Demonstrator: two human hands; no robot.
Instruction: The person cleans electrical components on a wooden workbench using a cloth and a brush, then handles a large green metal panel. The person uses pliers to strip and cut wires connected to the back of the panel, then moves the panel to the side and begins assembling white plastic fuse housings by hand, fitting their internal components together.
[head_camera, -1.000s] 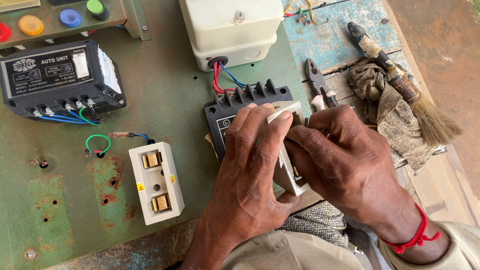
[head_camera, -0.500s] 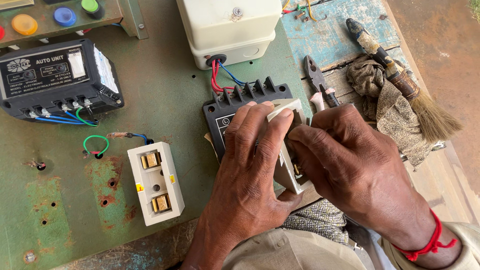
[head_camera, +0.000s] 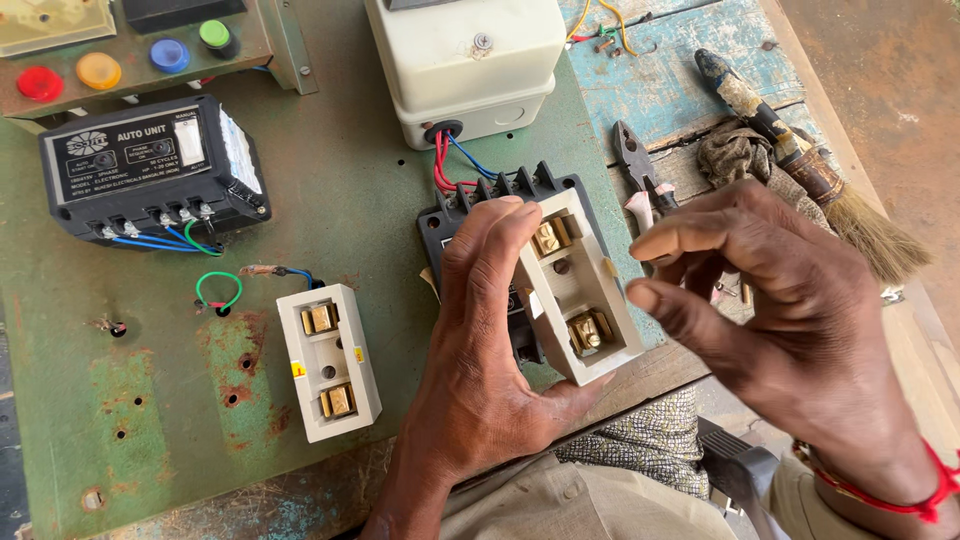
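black control unit (head_camera: 150, 170) | pliers (head_camera: 640, 170) | brush (head_camera: 800, 165) | white enclosure (head_camera: 470, 60)

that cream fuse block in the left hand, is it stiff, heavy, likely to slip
The cream fuse block looks rigid: a moulded shell with straight edges, unbent in the left hand. It is probably light for its size, since thumb and fingertips alone carry it. It could slip, because its faces look smooth and the grip only pinches its ends. The right hand hovers beside it.

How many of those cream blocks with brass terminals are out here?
2. One cream block lies on the green panel, left of the hands. The other cream block is held in the left hand; the right hand hovers beside it, not touching.
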